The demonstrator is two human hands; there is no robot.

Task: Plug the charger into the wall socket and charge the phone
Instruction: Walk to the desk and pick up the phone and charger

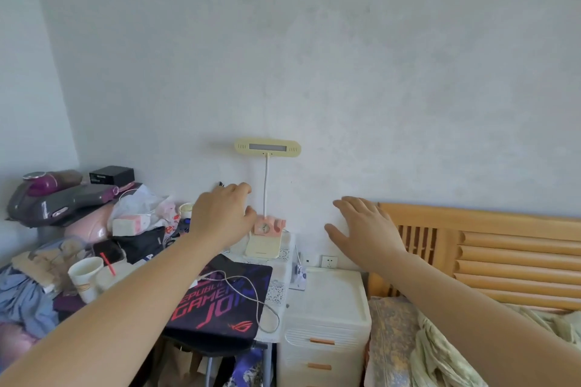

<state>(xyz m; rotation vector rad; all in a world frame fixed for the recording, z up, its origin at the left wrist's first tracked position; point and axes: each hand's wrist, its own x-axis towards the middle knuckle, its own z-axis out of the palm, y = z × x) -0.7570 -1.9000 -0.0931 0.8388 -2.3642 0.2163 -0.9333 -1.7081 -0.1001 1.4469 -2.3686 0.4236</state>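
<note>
Cluttered surface (279,292) against the wall, dark gaming mouse mat (220,308) on it with a white charger cable (251,292) looped across, cream lamp base (263,247) behind, paper cup (85,276) at left, white drawer unit (327,317) beside

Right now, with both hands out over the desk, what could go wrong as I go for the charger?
1. The white charger cable loops over the desk edge; a pull could snag it.
2. The white paper cup stands beside the left forearm; a sweep might tip it.
3. The white wall socket sits low behind the white plastic drawer unit, an awkward reach.
</note>
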